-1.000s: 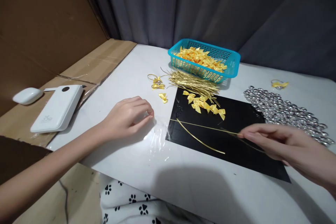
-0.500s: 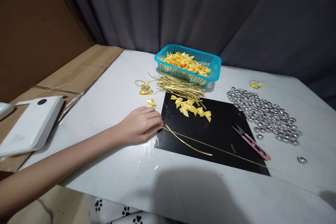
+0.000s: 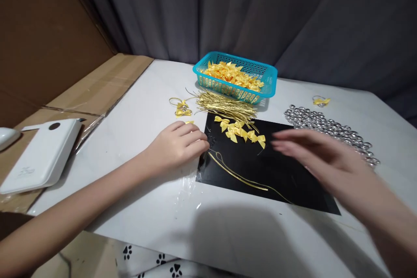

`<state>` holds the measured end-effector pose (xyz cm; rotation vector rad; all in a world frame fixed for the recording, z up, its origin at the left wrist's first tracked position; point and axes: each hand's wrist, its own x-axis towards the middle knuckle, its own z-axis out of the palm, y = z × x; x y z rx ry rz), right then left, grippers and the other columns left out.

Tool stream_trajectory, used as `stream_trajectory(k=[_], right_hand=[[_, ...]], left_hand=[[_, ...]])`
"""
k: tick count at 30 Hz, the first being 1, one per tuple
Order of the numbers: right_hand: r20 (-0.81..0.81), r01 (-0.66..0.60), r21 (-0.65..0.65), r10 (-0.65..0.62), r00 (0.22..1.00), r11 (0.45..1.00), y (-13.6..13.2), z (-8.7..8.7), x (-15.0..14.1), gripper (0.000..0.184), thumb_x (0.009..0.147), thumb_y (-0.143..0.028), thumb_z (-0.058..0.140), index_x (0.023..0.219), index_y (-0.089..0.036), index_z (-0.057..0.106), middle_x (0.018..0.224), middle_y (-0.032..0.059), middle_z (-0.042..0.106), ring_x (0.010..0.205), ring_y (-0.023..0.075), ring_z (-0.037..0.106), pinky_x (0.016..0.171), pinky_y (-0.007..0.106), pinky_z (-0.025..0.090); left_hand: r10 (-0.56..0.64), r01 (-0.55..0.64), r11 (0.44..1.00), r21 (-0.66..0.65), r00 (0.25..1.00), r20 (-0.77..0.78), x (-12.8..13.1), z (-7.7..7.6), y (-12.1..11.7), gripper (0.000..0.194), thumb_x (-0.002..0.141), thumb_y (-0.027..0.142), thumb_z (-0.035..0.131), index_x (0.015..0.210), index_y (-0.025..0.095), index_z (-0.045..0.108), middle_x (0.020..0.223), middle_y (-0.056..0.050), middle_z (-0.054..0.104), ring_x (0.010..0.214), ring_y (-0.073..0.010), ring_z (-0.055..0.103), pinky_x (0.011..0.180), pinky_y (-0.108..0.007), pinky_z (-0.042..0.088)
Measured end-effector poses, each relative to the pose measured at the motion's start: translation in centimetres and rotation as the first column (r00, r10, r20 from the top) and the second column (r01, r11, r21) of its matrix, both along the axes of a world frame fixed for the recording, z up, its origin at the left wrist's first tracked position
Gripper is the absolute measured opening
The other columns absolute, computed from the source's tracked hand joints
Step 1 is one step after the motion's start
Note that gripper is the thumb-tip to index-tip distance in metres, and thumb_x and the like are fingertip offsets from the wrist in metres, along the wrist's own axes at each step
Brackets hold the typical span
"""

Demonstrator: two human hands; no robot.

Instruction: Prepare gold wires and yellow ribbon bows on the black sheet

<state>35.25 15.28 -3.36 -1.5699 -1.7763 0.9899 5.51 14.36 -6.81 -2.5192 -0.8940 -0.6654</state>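
Fingers of our left hand (image 3: 177, 145) curl by the gold wire (image 3: 239, 177); right hand (image 3: 321, 158) blurs, spread open, and could scatter bows (image 3: 241, 130).

Two hands show: the left hand (image 3: 177, 145) and the right hand (image 3: 321, 160). One blue basket (image 3: 267, 84) holds yellow bows too many to count. One black mat (image 3: 260, 169) carries about five loose bows (image 3: 240, 130) and two gold wires (image 3: 241, 178). Two looped bows lie on the worktop (image 3: 156, 91): one on the left (image 3: 180, 107), one on the right (image 3: 321, 101). One bundle of gold wires (image 3: 228, 106) and one heap of silver beads (image 3: 329, 127) are uncountable. One white box (image 3: 42, 154).
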Motion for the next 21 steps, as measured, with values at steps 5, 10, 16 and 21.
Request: stream_trajectory(k=[5,10,16,21], right_hand=[[-0.371,-0.391,-0.171,0.309,0.876,0.904,0.3,-1.1,-10.1,0.054,0.070,-0.036,0.073,0.117,-0.018,0.052,0.104,0.0075,0.061,0.094,0.0179,0.060,0.085,0.033,0.049],[-0.304,-0.385,-0.339,0.288,0.908,0.858,0.7,-1.5,-10.6,0.028,0.082,-0.036,0.062,0.099,-0.015,0.063,0.062,-0.0046,0.047,0.048,0.0063,0.037,0.046,0.022,0.030],[-0.210,-0.375,-0.259,0.327,0.921,0.890,1.2,-1.1,-10.0,0.020,0.082,-0.033,0.061,0.072,-0.017,0.065,0.057,-0.0042,0.046,0.048,0.0070,0.032,0.046,0.024,0.023],[-0.116,-0.285,-0.249,0.264,0.957,0.925,1.5,-1.0,-8.1,0.026,0.079,-0.044,0.064,0.071,-0.019,0.065,0.050,-0.0061,0.039,0.043,0.0064,0.023,0.043,0.025,0.017]], left_hand=[[0.037,-0.044,0.995,0.093,0.996,0.076,-0.4,0.8,0.0,0.007,0.087,0.016,0.057,0.081,0.018,0.061,0.080,0.001,0.073,0.074,-0.0164,0.062,0.066,-0.028,0.042],[0.070,-0.072,0.997,0.024,0.994,0.084,-1.1,0.3,-0.3,0.012,0.089,0.018,0.054,0.080,0.019,0.062,0.079,0.002,0.073,0.067,-0.0148,0.058,0.060,-0.028,0.039],[0.123,-0.113,0.990,-0.089,0.986,0.114,-1.7,-0.1,-0.4,0.011,0.089,0.020,0.055,0.080,0.019,0.062,0.081,0.002,0.072,0.070,-0.0155,0.057,0.061,-0.029,0.037],[0.154,-0.138,0.977,-0.164,0.984,0.090,-2.3,-1.0,-0.2,0.013,0.090,0.019,0.051,0.083,0.019,0.061,0.083,0.000,0.071,0.072,-0.0160,0.057,0.062,-0.029,0.036]])
